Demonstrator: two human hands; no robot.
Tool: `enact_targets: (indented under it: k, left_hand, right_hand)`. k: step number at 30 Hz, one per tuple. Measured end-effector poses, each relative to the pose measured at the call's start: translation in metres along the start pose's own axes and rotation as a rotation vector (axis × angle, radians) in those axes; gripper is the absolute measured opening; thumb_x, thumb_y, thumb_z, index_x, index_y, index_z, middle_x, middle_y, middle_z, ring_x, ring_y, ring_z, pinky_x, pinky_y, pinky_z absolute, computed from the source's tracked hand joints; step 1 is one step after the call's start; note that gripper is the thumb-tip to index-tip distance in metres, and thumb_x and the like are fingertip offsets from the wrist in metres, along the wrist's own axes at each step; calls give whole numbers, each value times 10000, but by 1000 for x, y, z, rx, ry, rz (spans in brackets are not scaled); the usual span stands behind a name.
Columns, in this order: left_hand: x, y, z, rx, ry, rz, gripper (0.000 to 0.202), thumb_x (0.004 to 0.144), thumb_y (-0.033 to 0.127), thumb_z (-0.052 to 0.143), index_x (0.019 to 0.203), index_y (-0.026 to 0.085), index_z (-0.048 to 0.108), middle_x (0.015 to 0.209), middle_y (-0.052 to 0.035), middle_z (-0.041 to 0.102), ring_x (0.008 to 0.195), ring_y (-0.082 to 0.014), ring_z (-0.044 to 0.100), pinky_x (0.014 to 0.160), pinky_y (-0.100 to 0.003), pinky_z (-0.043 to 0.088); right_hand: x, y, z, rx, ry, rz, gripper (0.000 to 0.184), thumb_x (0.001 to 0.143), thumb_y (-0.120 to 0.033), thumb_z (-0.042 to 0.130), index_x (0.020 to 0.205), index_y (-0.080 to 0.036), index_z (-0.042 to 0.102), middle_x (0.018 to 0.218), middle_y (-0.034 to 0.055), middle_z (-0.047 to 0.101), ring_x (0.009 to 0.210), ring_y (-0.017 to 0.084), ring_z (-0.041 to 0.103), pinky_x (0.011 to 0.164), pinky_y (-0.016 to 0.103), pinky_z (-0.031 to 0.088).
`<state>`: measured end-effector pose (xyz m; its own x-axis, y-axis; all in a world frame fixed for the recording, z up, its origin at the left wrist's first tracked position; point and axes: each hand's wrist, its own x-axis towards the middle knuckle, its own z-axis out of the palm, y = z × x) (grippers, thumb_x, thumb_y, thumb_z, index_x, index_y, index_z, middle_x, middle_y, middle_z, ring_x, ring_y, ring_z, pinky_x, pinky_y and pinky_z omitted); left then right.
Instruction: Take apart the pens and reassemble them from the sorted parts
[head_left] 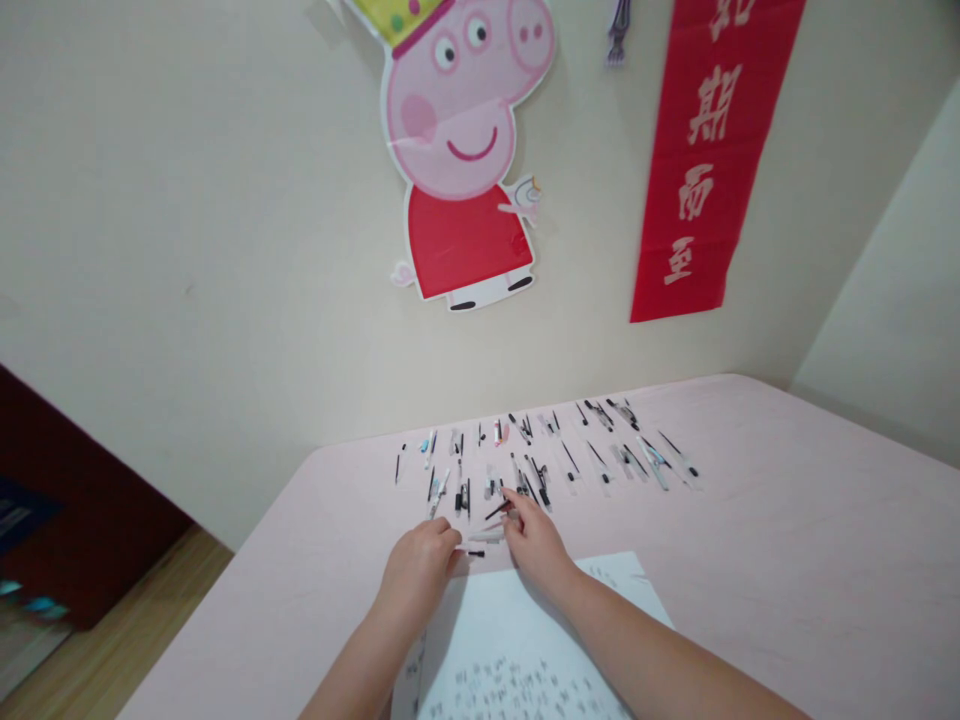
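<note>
My right hand (534,540) is closed, with thumb and fingers pinching a thin black pen refill (495,511) that slants down to the left. My left hand (421,565) is closed too, its fingers pressed together and bent over the table; whatever it grips is hidden. Between the hands lie a pale, see-through pen barrel (487,537) and a short black pen part (476,553) close to my left fingertips. Just beyond my hands lie more pen parts (463,497), with dark refills, clear barrels and caps among them.
Taken-apart pens (570,457) lie in two rough rows near the wall on the pink table (787,560). Handwritten white paper (517,650) lies under my forearms. A cartoon pig cutout (469,160) and a red banner (712,170) hang on the wall.
</note>
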<state>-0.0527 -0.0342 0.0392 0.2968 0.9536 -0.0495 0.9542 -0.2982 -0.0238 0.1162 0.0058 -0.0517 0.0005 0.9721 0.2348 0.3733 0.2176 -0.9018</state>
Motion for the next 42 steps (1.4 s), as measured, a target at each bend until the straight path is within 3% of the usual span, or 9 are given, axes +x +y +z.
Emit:
enact_targets:
  k: [11, 20, 28, 34, 42]
  left_hand:
    - [0, 0, 6, -85, 36, 70, 228, 845, 88, 484, 894, 202, 675, 961, -48, 639, 906, -186, 570, 748, -283, 402]
    - [1, 2, 7, 33, 18, 144, 186, 838, 102, 518, 813, 187, 681, 907, -60, 628, 856, -202, 565, 713, -297, 401]
    - [0, -1, 8, -98, -20, 49, 351, 799, 63, 530, 1121, 200, 567, 994, -60, 657, 916, -202, 585, 757, -289, 412]
    - [0, -5, 9, -248, 27, 48, 259, 753, 19, 528, 926, 210, 554, 950, -23, 632, 921, -179, 568, 777, -265, 407]
    - [1, -10, 16, -382, 100, 80, 328, 697, -26, 529, 923, 212, 532, 948, -23, 619, 936, -185, 563, 801, -284, 421]
  right_hand:
    - [-2, -6, -1, -15, -8, 13, 460, 795, -142, 472, 1244, -145, 573, 1182, 115, 618, 1054, 209, 583, 940, 326, 434]
    - [-2, -9, -3, -23, -25, 30, 456, 798, -135, 464, 1241, -145, 571, 1151, 115, 629, 1011, 210, 596, 912, 336, 450]
    - [-2, -7, -3, -20, -31, 7, 460, 792, -138, 467, 1240, -131, 570, 1145, 118, 627, 1033, 209, 588, 922, 326, 440]
    - [-2, -7, -3, -10, -22, 6, 457, 782, -131, 474, 1225, -160, 582, 1125, 99, 635, 1010, 203, 593, 917, 323, 440]
    - [-2, -5, -2, -12, -19, 10, 456, 783, -135, 479, 1225, -171, 585, 1117, 92, 640, 986, 200, 601, 890, 315, 449]
